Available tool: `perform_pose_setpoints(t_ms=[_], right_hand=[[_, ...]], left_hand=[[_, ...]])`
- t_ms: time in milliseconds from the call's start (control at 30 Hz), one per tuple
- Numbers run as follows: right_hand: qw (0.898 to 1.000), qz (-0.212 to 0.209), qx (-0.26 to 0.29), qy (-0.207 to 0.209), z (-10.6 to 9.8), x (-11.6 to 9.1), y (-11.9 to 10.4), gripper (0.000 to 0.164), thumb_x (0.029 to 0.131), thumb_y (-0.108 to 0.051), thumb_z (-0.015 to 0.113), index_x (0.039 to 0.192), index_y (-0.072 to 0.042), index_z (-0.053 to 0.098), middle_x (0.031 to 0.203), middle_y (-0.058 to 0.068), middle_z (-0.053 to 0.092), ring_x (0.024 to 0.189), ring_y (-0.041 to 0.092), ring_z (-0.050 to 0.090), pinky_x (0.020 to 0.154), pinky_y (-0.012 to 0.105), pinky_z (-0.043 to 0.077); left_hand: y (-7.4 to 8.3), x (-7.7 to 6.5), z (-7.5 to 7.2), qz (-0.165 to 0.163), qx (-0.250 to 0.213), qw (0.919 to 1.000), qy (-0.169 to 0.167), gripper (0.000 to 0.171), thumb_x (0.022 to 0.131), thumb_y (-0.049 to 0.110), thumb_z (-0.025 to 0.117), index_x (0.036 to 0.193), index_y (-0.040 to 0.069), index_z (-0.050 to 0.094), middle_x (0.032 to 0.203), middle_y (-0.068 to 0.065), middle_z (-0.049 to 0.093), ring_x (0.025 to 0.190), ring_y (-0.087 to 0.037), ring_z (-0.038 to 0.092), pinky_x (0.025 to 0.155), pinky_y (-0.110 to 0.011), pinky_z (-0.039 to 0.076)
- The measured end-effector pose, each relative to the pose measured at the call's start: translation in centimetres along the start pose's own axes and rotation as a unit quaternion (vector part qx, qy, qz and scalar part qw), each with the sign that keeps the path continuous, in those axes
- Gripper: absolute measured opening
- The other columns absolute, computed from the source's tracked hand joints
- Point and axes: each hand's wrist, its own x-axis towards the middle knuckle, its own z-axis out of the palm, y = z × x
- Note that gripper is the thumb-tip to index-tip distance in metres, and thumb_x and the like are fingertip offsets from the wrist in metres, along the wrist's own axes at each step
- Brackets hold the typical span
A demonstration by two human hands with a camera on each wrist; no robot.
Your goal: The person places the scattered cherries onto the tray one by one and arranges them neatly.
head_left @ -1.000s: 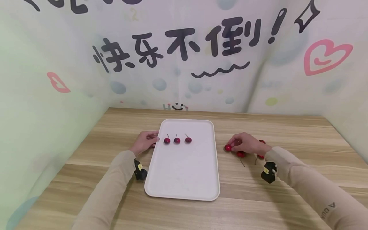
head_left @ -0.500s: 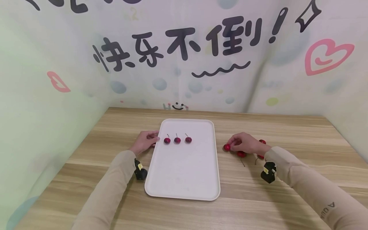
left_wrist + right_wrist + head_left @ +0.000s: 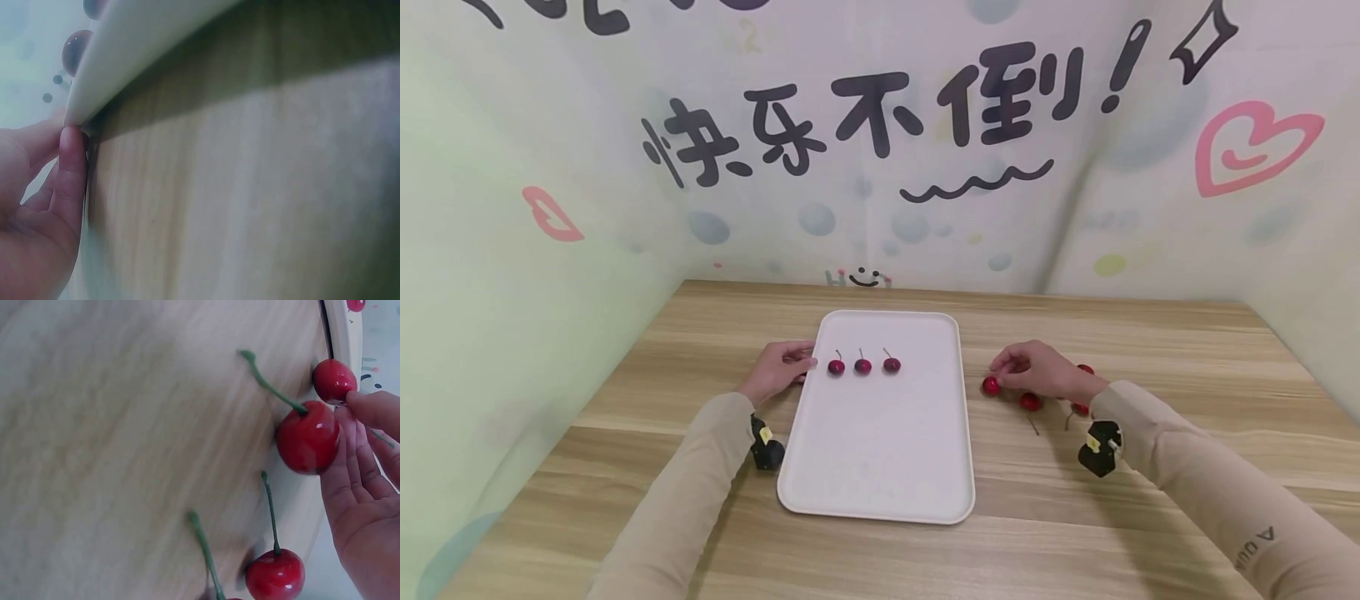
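Wooden tabletop (image 3: pixel 1075 537) spans the lower frame. Right of centre, the right hand (image 3: pixel 1036 369) sits slightly higher than before, fingers pinching one cherry (image 3: pixel 991 386); fingers of the left hand (image 3: pixel 777 369) grip the central white tray (image 3: pixel 880 450).

Holds left arm (image 3: pixel 681 492) and right arm (image 3: pixel 1210 467) outstretched, well apart, pinching with left grip (image 3: pixel 777 371) and right grip (image 3: pixel 1037 371).
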Motion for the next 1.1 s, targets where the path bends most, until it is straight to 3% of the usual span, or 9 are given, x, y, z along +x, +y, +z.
perform_pose_setpoints(t_ms=[433,800,1100], right_hand=[[0.992,0.065,0.111,0.01,0.4,0.2,-0.6,0.027,0.085,-0.012,0.062,0.103,0.007,0.057,0.086,0.006,0.063,0.077,0.014,0.056,0.07,0.028,0.049],[0.99,0.07,0.124,0.021,0.6,0.7,-1.0,0.025,0.084,-0.012,0.062,0.1,0.007,0.057,0.084,0.007,0.064,0.077,0.02,0.06,0.07,0.032,0.05],[0.991,0.045,0.121,0.029,0.5,1.1,-2.0,0.019,0.087,-0.014,0.06,0.097,0.002,0.059,0.085,0.01,0.065,0.079,0.026,0.061,0.071,0.036,0.051]], left_hand=[[0.0,0.0,0.0,-0.002,0.005,1.0,0.003,0.041,0.088,0.011,0.057,0.127,0.0,0.049,0.105,-0.018,0.059,0.08,-0.018,0.056,0.069,-0.023,0.051],[0.1,0.0,0.1,-0.003,0.008,0.9999,0.007,0.041,0.088,0.011,0.057,0.127,0.001,0.05,0.104,-0.017,0.059,0.082,-0.019,0.056,0.07,-0.024,0.051],[0.2,-0.1,0.1,0.001,0.012,0.9999,0.006,0.041,0.088,0.01,0.057,0.127,0.0,0.049,0.105,-0.018,0.059,0.084,-0.021,0.056,0.071,-0.025,0.051]])
